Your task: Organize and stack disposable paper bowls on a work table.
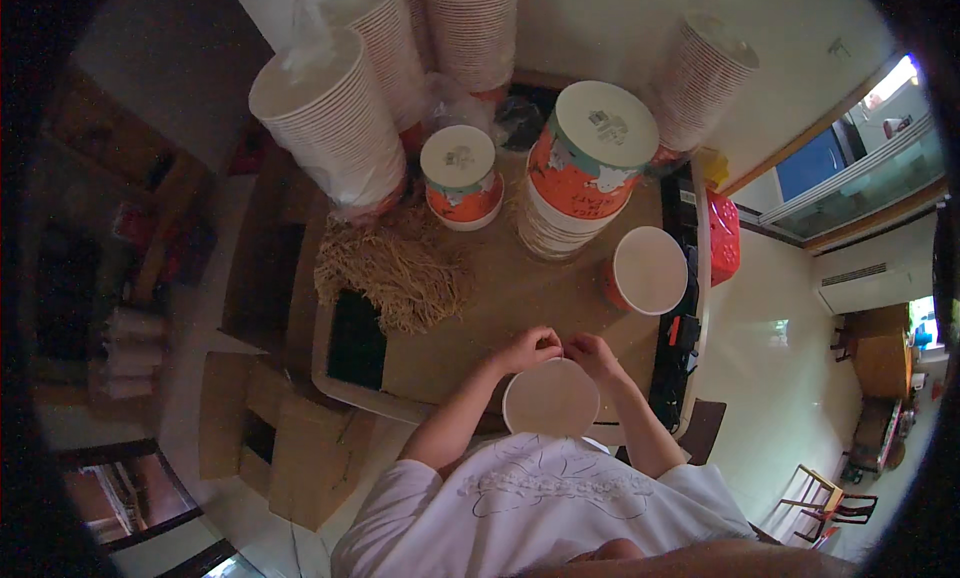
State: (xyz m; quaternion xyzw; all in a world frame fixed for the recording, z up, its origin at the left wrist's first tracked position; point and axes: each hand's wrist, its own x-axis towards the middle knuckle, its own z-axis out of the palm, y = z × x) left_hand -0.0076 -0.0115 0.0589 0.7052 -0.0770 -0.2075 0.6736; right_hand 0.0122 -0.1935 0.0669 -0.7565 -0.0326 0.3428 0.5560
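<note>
At the table edge (370, 401), hands (528, 351) pinch something unclear by a tub's rim (508, 386), bare cardboard (560, 290) beyond.

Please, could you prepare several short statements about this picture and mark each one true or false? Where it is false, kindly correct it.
1. The left hand and the right hand are at the far rim of a paper bucket. True.
2. The tan cords lie to the right of this bucket. False: they lie to its left.
3. Another open bucket stands toward the right side of the table. True.
4. The tall white stack at the back left is unwrapped. False: clear plastic covers it.
5. The large orange-and-green bucket stands upside down. True.
</note>
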